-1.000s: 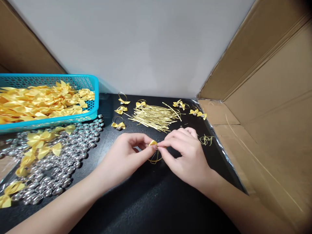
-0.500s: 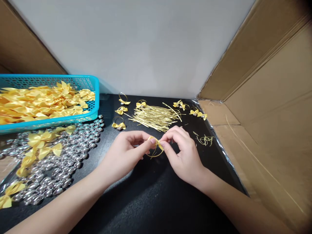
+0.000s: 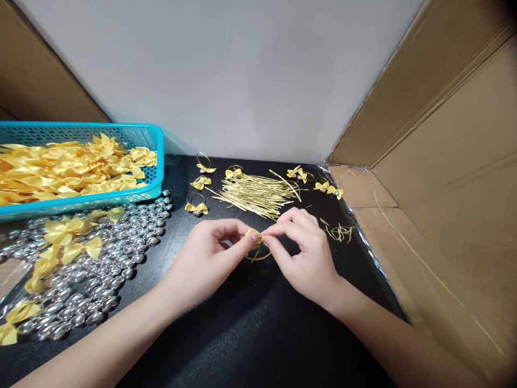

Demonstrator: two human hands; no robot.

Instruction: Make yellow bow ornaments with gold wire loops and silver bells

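Note:
Between the fingertips of both hands is a small yellow ribbon bow point(image 3: 251, 233) with a loop of gold wire tie point(image 3: 262, 258) hanging below it. My left hand point(image 3: 214, 253) pinches the bow's left side between thumb and forefinger. From the other side, my right hand point(image 3: 305, 250) closes thumb and forefinger at the knot end, where the wire joins. The fingers hide most of the bow and the knot. Just beyond the hands lies a pile of straight gold wire ties point(image 3: 258, 195).
A blue basket point(image 3: 160, 161) of yellow bows point(image 3: 72, 167) stands back left. Silver beads point(image 3: 91, 293) spread before it, with loose bows point(image 3: 83, 249) on top. Finished-looking looped bows point(image 3: 196, 208) lie around the ties. Wire scraps point(image 3: 340, 233) sit right, near cardboard walls point(image 3: 452, 145).
My right fingertips have shifted slightly at the knot, and the forefinger now stretches straighter over it. The wire loop shows a little less. Both hands stay in place otherwise.

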